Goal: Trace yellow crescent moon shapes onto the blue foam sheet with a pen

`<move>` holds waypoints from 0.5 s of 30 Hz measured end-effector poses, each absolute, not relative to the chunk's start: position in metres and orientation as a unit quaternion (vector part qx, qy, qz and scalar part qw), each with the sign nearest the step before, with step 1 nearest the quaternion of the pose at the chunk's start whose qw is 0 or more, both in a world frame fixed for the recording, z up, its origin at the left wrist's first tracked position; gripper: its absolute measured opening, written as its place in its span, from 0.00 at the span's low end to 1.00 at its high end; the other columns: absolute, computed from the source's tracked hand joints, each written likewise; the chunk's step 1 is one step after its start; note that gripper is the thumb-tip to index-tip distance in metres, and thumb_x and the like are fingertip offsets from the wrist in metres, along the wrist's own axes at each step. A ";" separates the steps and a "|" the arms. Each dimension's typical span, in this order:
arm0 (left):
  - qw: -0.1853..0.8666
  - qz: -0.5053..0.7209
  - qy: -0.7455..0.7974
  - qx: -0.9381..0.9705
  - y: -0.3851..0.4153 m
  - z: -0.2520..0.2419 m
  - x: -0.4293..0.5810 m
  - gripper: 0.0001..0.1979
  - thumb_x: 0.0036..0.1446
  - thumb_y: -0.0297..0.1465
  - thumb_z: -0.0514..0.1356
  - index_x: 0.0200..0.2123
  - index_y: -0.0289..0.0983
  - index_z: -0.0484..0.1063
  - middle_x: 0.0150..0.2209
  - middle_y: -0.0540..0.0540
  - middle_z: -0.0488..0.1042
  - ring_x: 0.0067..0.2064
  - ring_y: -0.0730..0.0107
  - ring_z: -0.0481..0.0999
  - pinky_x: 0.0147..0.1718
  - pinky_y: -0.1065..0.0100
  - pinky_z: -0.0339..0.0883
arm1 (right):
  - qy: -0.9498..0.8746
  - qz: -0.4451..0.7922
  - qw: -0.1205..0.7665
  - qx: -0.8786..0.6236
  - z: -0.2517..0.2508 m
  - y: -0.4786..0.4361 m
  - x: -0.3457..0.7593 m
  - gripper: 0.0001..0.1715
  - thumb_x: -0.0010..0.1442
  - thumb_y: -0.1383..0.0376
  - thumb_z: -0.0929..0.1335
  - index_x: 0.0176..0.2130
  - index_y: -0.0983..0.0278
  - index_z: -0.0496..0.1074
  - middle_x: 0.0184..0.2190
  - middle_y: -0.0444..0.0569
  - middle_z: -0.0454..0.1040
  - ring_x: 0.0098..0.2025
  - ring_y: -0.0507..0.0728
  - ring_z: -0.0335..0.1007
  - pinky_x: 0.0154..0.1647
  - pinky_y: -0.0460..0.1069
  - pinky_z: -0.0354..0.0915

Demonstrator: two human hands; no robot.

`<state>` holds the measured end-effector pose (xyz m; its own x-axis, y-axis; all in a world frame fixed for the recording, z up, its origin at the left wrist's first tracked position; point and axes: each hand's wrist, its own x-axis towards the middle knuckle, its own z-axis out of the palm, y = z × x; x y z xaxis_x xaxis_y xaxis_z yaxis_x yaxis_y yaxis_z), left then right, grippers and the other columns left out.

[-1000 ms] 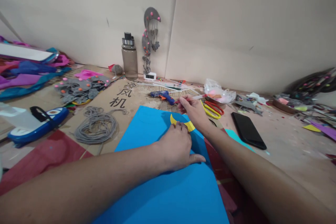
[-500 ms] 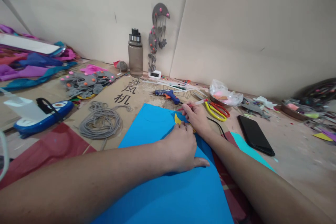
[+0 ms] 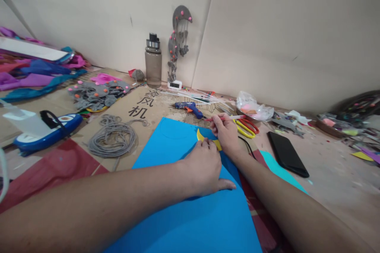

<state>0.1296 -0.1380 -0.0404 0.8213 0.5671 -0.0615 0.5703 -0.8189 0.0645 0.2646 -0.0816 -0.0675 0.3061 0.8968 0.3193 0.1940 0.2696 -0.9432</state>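
A yellow crescent-shaped piece [image 3: 201,134] lies on a large blue sheet [image 3: 178,225], near its far edge. My left hand [image 3: 204,168] rests over the crescent, fingertips pressing it against the sheet and thumb stretched out to the side; the fingers cover its middle. Just beyond, my right hand [image 3: 224,130] pinches a thin pen [image 3: 230,118] with a reddish tip end, tip pointing left above the sheet's far right part. A faint curved outline shows on the sheet's far left part.
Behind the sheet lies a blue glue gun [image 3: 189,107]. Right of it are scissors [image 3: 246,126] and a black phone [image 3: 287,154]. Coiled grey cord [image 3: 113,140], a power strip [image 3: 50,134] and grey felt pieces [image 3: 99,94] occupy the left. A bottle [image 3: 153,65] stands near the wall.
My right hand has moved slightly right with the pen, leaving more of the crescent's right end visible. My left hand stays in place on the crescent.
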 end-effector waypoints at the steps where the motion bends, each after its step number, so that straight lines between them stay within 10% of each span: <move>1: 0.041 -0.022 0.297 0.954 -0.138 -0.040 0.129 0.50 0.57 0.60 0.49 0.61 0.18 0.62 0.62 0.18 0.60 0.64 0.33 0.60 0.61 0.48 0.55 | -0.494 0.290 0.638 -0.515 -0.067 -0.081 0.266 0.18 0.57 0.50 0.68 0.31 0.61 0.63 0.21 0.39 0.67 0.19 0.48 0.57 0.19 0.45 0.54; 15: 0.075 0.009 0.321 0.944 -0.137 -0.040 0.124 0.51 0.54 0.61 0.53 0.62 0.19 0.60 0.62 0.21 0.61 0.65 0.34 0.57 0.62 0.49 0.53 | -0.359 0.259 0.811 -0.382 -0.049 -0.074 0.298 0.19 0.48 0.54 0.74 0.29 0.60 0.62 0.18 0.35 0.64 0.18 0.47 0.56 0.16 0.42 0.50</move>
<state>0.1241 -0.1370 -0.0399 0.7942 0.6069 -0.0317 0.6042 -0.7830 0.1478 0.2975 -0.0736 -0.0486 0.6080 0.6944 0.3848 -0.1458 0.5742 -0.8056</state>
